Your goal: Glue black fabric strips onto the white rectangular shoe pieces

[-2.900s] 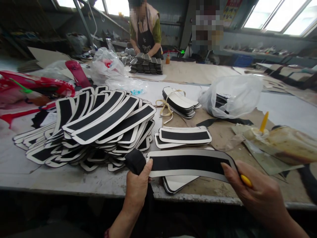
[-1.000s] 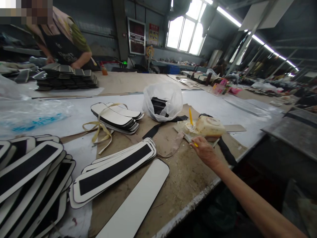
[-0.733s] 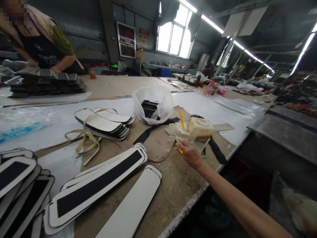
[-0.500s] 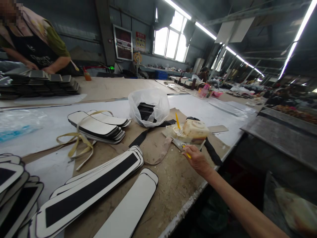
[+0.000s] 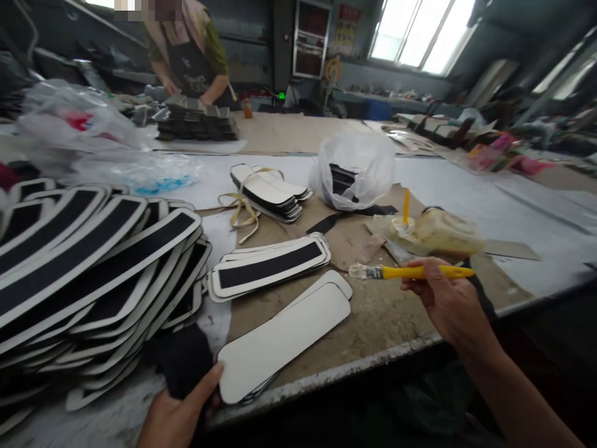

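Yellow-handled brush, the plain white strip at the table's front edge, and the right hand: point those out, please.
Yellow-handled brush (image 5: 394, 272): head view, on the handle ahead of the fingers.
Plain white strip (image 5: 285, 339): head view, middle of its upper face.
Right hand (image 5: 450, 306): head view, middle of the hand.

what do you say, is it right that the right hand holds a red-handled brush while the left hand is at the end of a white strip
Not quite: the brush has a yellow handle, as the head view shows. The right hand does hold it, and the left hand is at the end of a white strip.
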`<state>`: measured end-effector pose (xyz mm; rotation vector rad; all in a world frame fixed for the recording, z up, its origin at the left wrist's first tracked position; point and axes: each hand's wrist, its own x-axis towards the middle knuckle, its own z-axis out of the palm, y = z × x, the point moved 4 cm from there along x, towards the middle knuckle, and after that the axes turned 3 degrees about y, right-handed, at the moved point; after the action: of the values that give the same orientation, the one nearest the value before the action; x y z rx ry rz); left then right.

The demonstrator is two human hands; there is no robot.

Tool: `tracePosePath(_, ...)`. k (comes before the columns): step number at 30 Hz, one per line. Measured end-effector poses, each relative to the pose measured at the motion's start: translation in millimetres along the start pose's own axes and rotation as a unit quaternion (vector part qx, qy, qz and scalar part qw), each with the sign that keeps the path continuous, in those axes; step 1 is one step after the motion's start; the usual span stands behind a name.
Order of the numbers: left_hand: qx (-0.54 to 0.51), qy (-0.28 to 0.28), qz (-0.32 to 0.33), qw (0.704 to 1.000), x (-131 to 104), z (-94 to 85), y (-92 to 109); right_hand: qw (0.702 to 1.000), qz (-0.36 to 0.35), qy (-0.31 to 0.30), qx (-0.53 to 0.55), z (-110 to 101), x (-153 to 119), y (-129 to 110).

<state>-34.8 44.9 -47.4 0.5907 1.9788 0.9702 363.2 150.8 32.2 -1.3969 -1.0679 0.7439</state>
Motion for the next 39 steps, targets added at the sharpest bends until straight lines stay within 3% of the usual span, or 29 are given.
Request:
tracePosePath(3, -0.058, -0.057, 0.003, 0.997, -0.9, -0.8, 4.9, 0.982, 0.126, -0.060, 0.127, 41.6, -31.0, -2.6)
tracePosePath(6, -0.080, -0.089, 0.013, 0.993, -1.7, 2.4, 9.5, 0.965, 0.186, -0.128, 0.132, 80.8, -64.9, -2.2)
tracePosePath(11, -0.089, -0.121, 0.029, 0.988, -2.3, 2.2, 8.8, 0.952, 0.205, -0.206, 0.093, 126.6, -111.2, -5.8)
tracePosePath(17, -0.087, -0.129, 0.032, 0.987, 0.1, 0.0, 3.2, 0.951, 0.199, -0.231, 0.053, 151.7, -134.7, -3.8)
tracePosePath(22, -0.088, -0.121, 0.042, 0.988, 1.8, 0.3, -1.7, 0.966, 0.117, -0.218, -0.074, 146.3, -131.9, -6.2)
tracePosePath(28, -0.090, -0.117, 0.054, 0.988, 1.9, 1.1, -7.8, 0.967, -0.021, -0.136, -0.216, 112.7, -114.5, -19.5)
tracePosePath(34, -0.072, -0.105, 0.072, 0.989, 4.9, 1.5, -13.5, 0.938, -0.145, -0.094, -0.302, 89.3, -106.1, -22.8)
tracePosePath(37, -0.062, -0.101, 0.060, 0.991, 4.4, -0.3, -12.0, 0.914, -0.212, -0.066, -0.340, 76.5, -97.2, -37.6)
tracePosePath(39, -0.061, -0.103, 0.042, 0.992, 4.1, -2.1, -11.2, 0.905, -0.225, -0.015, -0.361, 59.2, -79.9, -48.9)
